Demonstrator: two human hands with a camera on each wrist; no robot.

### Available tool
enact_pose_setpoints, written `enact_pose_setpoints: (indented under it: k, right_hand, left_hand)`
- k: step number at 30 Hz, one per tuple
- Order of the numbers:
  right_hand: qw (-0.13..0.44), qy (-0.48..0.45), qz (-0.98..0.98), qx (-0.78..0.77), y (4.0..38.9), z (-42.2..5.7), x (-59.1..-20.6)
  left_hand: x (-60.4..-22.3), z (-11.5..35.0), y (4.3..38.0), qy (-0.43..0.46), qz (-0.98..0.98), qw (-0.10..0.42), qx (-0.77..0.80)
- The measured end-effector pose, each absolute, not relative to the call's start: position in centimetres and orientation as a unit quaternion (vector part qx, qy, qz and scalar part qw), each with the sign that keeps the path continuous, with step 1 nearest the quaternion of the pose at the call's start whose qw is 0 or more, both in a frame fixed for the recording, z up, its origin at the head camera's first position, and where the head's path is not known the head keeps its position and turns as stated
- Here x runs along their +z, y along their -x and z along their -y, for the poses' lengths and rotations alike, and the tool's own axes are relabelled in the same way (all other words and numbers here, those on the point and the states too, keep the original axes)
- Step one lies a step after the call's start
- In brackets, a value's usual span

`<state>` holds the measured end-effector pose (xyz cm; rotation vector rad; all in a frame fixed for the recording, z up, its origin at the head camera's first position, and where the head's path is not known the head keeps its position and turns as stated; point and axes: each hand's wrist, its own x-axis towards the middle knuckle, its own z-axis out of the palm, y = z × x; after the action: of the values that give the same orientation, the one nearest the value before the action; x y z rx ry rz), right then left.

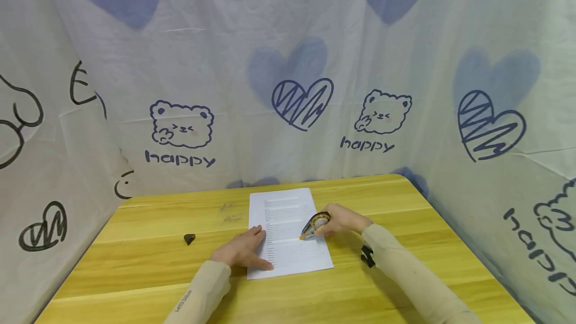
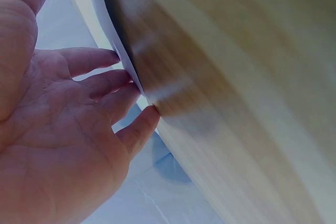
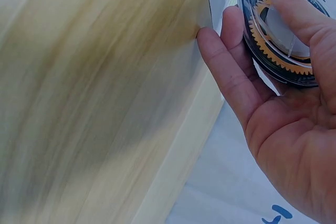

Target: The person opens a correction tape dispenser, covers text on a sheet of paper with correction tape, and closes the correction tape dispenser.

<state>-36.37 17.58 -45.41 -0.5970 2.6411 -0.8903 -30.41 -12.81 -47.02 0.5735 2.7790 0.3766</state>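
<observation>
A printed sheet of paper [image 1: 288,259] lies on the wooden table, covered in lines of small text. My left hand [image 1: 243,248] rests on its left edge with fingers spread; the left wrist view has these fingertips [image 2: 137,85] along the paper's edge. In my right hand [image 1: 344,219] is a correction tape [image 1: 316,225] with a clear case, its orange tip down at the text in the sheet's right half. Up close, the right wrist view shows the thumb across the case and an orange gear wheel [image 3: 270,45] inside it. The lower fingers reach the paper's edge.
A small black piece [image 1: 189,239] lies on the table [image 1: 153,254] left of my left hand. Another black object [image 1: 367,256] shows beside the right sleeve. White curtains [image 1: 243,114] with hearts and bear drawings hang behind and at both sides of the table.
</observation>
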Motion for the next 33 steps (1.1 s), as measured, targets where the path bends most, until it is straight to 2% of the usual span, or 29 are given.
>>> enact_pose_setpoints:
  k: [33]
  right_hand:
    - [0.152, 0.185, -0.923, -0.301, 36.34, -18.32, -45.18]
  left_hand:
    - [-46.90, 12.71, 30.34, -0.200, -0.960, 0.141, 0.133]
